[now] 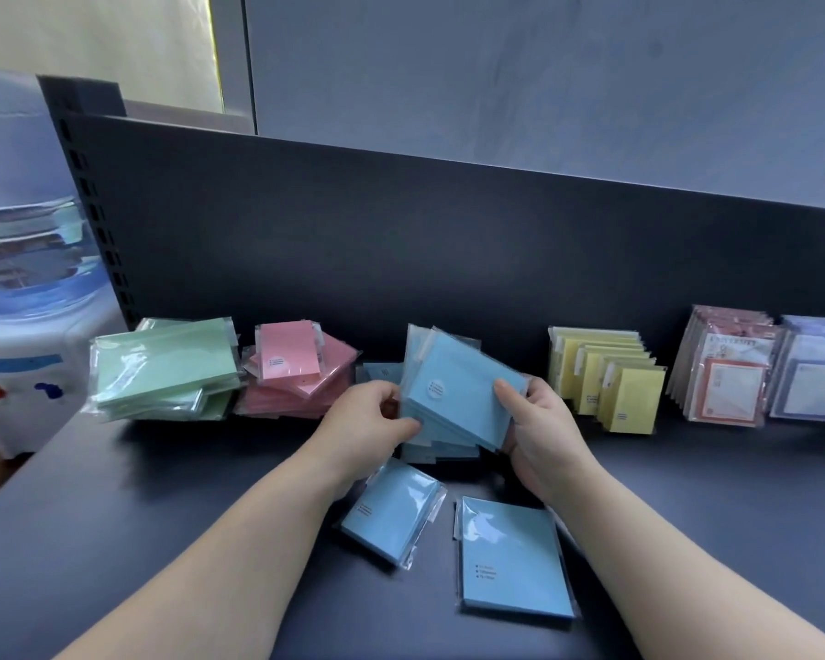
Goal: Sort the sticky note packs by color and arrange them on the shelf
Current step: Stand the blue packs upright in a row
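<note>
A tilted bunch of blue sticky note packs [458, 397] is held above the dark shelf [162, 516] between both hands. My left hand [367, 421] grips its left edge, and my right hand [539, 431] grips its right side, thumb on top. Two more blue packs lie flat in front: a smaller one [389, 514] and a larger one [513, 559]. Further blue packs [377, 373] lie under and behind the held bunch. A green pile [162, 369] lies at the left, a pink pile [296, 373] beside it. Yellow packs [610, 378] stand in a row on the right.
Printed red-bordered packs [725, 373] and pale purple packs [810, 373] stand at the far right. The shelf's dark back panel [401, 240] rises behind everything. A water dispenser [19, 278] stands left of the shelf. Bare shelf surface lies at the front left and front right.
</note>
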Available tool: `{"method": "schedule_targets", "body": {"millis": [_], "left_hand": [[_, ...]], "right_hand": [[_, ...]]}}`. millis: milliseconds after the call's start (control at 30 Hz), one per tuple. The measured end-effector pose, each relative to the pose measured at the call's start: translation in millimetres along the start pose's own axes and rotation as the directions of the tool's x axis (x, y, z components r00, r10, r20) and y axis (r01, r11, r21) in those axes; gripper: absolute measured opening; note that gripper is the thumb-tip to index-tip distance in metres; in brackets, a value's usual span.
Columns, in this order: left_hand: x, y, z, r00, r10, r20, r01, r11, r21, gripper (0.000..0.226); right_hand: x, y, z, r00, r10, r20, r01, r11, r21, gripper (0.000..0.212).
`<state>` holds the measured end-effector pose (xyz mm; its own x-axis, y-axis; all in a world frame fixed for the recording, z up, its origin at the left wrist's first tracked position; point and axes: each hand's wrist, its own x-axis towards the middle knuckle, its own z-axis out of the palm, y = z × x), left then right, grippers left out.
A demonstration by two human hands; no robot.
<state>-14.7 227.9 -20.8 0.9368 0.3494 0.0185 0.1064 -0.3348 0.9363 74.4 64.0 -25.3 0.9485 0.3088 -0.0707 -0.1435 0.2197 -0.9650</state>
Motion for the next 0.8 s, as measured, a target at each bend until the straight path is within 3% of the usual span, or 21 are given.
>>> {"method": "schedule_targets", "body": {"millis": [100, 167, 300, 400, 567, 633, 700, 800], "left_hand": [[-0.4, 5.8, -2.7, 0.997, -0.045, -0.063, 0.023, 0.951, -0.309, 0.022], [-0.2, 10.0, -6.1, 0.991, -0.057, -0.118, 0.003, 0.909, -0.418, 0.026], [-0.8, 12.8, -7.8, 0.981, -0.029, -0.191, -0.069, 0.870, -0.488, 0.018], [-2.5, 12.7, -4.5, 0.987, -0.026, -0.156, -0.053, 0.873, -0.485, 0.013], [-7.9, 19.5, 1.4, 0.999, 0.035, -0.035, -0.048, 0.861, -0.507, 0.028], [-12.3, 17.5, 6.4, 0.994, 0.090, 0.067, -0.054, 0.908, -0.416, 0.028], [-14.5, 11.4, 9.1, 0.981, 0.150, 0.123, -0.130, 0.979, -0.154, 0.021], [-13.8, 10.4, 5.3, 0.973, 0.221, 0.066, -0.226, 0.971, 0.080, 0.023]], "right_hand": [[0.8, -4.3, -6.1, 0.996, -0.080, 0.034, 0.083, 0.994, -0.071, 0.010], [1.7, -8.9, -12.2, 0.991, -0.111, 0.072, 0.116, 0.991, -0.073, 0.008], [-2.8, -13.2, -21.2, 0.965, -0.155, 0.210, 0.191, 0.967, -0.167, 0.012], [-9.9, -12.0, -18.5, 0.934, -0.177, 0.310, 0.274, 0.912, -0.304, 0.013], [-13.9, -11.8, -16.7, 0.916, -0.213, 0.340, 0.332, 0.877, -0.346, 0.017], [-17.6, -8.9, -15.6, 0.926, -0.198, 0.321, 0.312, 0.880, -0.358, 0.027], [-18.2, -5.5, -14.7, 0.936, -0.177, 0.304, 0.292, 0.872, -0.393, 0.051], [-16.8, -9.3, -16.1, 0.937, -0.104, 0.332, 0.250, 0.866, -0.434, 0.077]]}}
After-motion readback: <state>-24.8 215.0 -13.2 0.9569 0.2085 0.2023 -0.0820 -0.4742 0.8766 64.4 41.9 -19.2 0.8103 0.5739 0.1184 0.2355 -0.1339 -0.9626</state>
